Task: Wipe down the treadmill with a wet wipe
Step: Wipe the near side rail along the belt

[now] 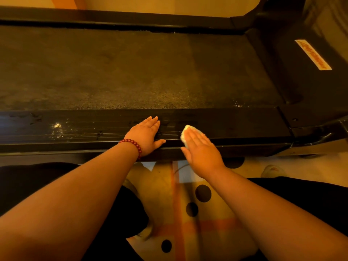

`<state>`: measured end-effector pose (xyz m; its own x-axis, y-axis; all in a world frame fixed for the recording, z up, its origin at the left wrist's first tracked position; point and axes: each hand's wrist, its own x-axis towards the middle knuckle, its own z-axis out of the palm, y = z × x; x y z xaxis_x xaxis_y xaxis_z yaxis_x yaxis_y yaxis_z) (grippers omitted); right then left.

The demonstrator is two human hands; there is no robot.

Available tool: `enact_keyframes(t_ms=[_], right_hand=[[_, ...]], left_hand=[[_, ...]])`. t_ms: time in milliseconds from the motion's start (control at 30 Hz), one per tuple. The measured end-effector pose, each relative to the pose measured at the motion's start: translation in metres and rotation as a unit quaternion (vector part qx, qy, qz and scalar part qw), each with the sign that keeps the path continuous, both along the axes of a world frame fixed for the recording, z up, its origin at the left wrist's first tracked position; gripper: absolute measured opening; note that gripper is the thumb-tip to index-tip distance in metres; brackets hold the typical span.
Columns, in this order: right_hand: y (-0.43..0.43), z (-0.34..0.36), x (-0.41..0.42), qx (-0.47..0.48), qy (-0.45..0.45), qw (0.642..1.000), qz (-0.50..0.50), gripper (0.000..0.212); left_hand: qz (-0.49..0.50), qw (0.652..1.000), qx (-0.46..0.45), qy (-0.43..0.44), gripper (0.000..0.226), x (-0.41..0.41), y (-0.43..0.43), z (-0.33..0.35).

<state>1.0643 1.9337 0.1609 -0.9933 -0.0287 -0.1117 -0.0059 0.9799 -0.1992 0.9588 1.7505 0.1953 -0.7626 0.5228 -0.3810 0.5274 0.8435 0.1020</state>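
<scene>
The black treadmill [131,68] lies across the view, its dark belt beyond a glossy near side rail [75,127]. My left hand [145,135], with a red bead bracelet at the wrist, rests flat and open on that rail. Just to its right, my right hand [199,147] presses a folded white wet wipe [185,129] against the same rail. The wipe shows only past my fingertips; the rest is hidden under the palm. The rail left of my hands glistens with wet streaks.
The motor cover [308,76] with a yellow label [313,54] rises at the right end. A patterned mat [188,213] with black dots and orange stripes lies on the floor below. My knees in dark clothing flank it. A slipper [274,171] sits at right.
</scene>
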Motion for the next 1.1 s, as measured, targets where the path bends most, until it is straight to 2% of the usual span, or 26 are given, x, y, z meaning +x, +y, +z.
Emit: enact_keyframes(t_ms=[133, 300, 367, 533, 633, 700, 767, 900, 1000, 1100], right_hand=[[0.002, -0.001, -0.002, -0.001, 0.004, 0.991, -0.134, 0.064], [-0.024, 0.002, -0.006, -0.033, -0.018, 0.999, -0.009, 0.065], [-0.014, 0.001, -0.003, -0.021, -0.016, 1.0, -0.002, 0.064], [-0.014, -0.002, -0.003, -0.001, 0.012, 0.988, -0.152, 0.066], [-0.039, -0.002, -0.008, -0.045, 0.008, 0.998, -0.052, 0.067], [-0.04, -0.002, -0.006, -0.041, -0.002, 0.999, 0.019, 0.066], [-0.028, -0.004, -0.003, -0.03, 0.009, 1.0, 0.002, 0.066], [-0.023, -0.004, -0.007, 0.001, 0.014, 0.993, -0.118, 0.067], [-0.041, -0.001, -0.013, -0.056, 0.002, 0.997, -0.048, 0.066], [-0.032, 0.0, -0.009, -0.04, -0.013, 0.998, 0.042, 0.063]], left_hand=[[0.02, 1.0, 0.0, -0.001, 0.079, 0.0, -0.009, 0.003], [0.039, 0.999, 0.001, -0.005, 0.08, 0.001, -0.01, 0.001], [0.037, 0.999, 0.002, -0.005, 0.079, 0.002, -0.01, 0.002], [0.042, 0.999, 0.007, -0.007, 0.08, 0.0, -0.019, 0.0], [0.038, 0.999, -0.003, -0.002, 0.082, -0.002, -0.023, -0.001], [0.036, 0.999, -0.008, 0.002, 0.083, -0.004, -0.024, 0.0], [0.038, 0.999, -0.012, 0.0, 0.084, -0.005, -0.024, 0.0], [0.04, 0.999, -0.023, -0.01, 0.086, -0.008, -0.023, -0.001], [0.041, 0.999, -0.024, -0.012, 0.086, -0.008, -0.023, -0.002], [0.042, 0.999, -0.019, -0.01, 0.086, -0.009, -0.023, -0.002]])
